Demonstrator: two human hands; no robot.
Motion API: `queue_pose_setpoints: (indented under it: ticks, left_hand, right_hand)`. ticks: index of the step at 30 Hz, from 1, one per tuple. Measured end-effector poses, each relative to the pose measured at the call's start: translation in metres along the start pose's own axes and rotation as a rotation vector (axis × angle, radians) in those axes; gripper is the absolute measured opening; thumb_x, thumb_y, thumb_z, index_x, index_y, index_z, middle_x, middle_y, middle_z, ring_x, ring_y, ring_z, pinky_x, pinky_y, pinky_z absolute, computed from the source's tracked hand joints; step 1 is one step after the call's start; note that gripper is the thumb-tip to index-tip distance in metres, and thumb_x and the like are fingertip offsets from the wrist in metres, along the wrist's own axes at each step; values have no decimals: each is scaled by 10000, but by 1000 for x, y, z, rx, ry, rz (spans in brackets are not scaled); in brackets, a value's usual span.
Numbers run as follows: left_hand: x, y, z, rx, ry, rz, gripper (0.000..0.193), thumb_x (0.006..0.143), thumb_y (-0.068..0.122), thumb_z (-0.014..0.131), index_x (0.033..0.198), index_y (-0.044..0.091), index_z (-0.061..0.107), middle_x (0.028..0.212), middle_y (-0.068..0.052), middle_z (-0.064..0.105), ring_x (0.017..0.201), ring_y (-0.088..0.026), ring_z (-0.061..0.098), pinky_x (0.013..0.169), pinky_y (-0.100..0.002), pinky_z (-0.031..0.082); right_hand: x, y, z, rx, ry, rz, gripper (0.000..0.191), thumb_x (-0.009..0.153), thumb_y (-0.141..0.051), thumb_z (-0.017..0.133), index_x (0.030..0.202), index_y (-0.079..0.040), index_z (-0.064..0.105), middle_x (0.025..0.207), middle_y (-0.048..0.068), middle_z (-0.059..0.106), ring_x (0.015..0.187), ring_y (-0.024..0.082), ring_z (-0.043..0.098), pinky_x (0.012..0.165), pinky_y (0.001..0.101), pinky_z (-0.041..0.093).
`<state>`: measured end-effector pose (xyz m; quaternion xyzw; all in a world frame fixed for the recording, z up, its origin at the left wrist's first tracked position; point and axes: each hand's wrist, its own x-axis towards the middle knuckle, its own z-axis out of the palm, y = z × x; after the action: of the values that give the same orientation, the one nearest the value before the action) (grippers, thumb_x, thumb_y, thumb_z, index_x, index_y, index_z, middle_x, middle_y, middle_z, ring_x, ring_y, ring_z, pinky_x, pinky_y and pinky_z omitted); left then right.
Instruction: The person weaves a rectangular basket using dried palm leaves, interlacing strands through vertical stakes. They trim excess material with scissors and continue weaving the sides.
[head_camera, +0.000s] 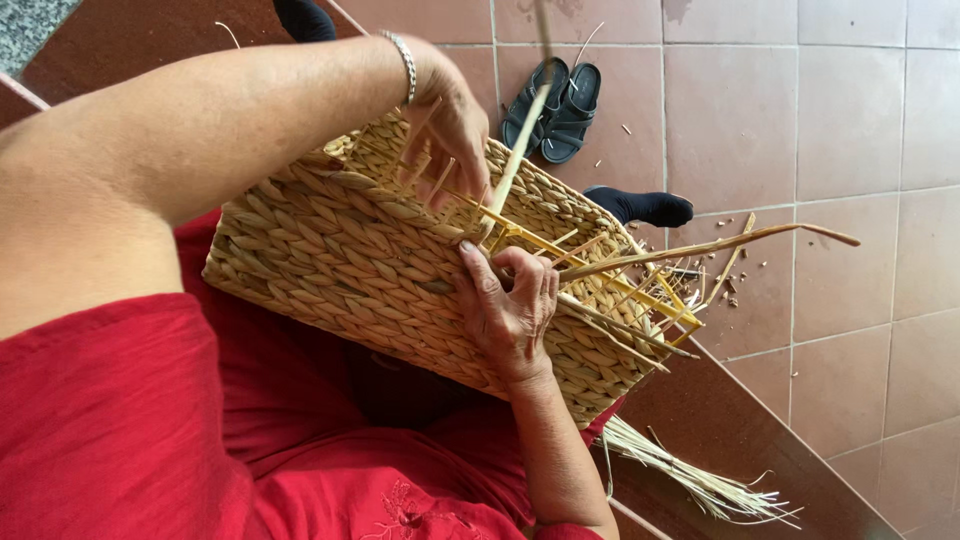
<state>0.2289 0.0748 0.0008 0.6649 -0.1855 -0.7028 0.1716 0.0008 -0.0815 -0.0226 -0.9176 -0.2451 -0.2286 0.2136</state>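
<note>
A woven straw basket (330, 260) lies on its side across my lap, with a yellow wire frame (640, 290) showing at its unfinished end. My left hand (450, 125), with a silver bracelet on the wrist, reaches over the basket's upper edge and pinches pale straw strands (515, 160) that run upward. My right hand (510, 305) rests on the basket's side. Its thumb presses on the weave and its fingers curl around a long loose strand (700, 248) that sticks out to the right.
A bundle of loose straw (700, 480) lies on the dark step at lower right. A pair of dark sandals (555, 105) stands on the tiled floor, with straw scraps (730, 290) scattered nearby. My feet in black socks (645, 207) are beyond the basket.
</note>
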Motion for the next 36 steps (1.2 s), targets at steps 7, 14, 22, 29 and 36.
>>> queue_pose_setpoints:
  ticks: [7,14,22,29,36]
  left_hand:
    - [37,10,8,-214,-129,422,289,879,189,740,1076,-22,728,960,-119,771,874,-202,748,780,-381,663]
    - [72,24,26,-110,-105,365,243,873,125,767,1045,-44,740,929,-134,773,821,-210,744,764,-363,651]
    - [66,21,24,-247,-73,501,210,878,117,749,1056,9,775,919,-98,781,818,-182,720,753,-345,630]
    - [58,28,31,-123,-156,506,284,905,87,628,1124,88,809,1001,-56,789,932,-178,695,843,-373,603]
    - [7,6,-3,37,792,684,286,922,66,602,1165,109,747,1021,-65,754,858,-149,706,765,-310,582]
  right_hand:
    - [0,-3,-7,-19,-46,-29,452,881,-126,826,1310,-170,690,1114,49,533,993,238,567,891,382,463]
    - [-6,6,-16,-43,17,-15,265,978,-140,738,1221,-64,663,1120,73,691,1029,217,672,998,438,444]
    - [-9,13,-31,-203,-18,177,309,988,-138,769,1255,-6,687,1128,101,705,1029,211,665,924,365,439]
    - [3,4,-43,-252,-131,267,335,901,-150,832,1191,-27,716,1077,67,584,1034,220,556,892,396,425]
    - [17,5,-61,-310,-188,4,123,909,-111,782,977,-84,683,1157,68,644,1172,256,537,965,429,386]
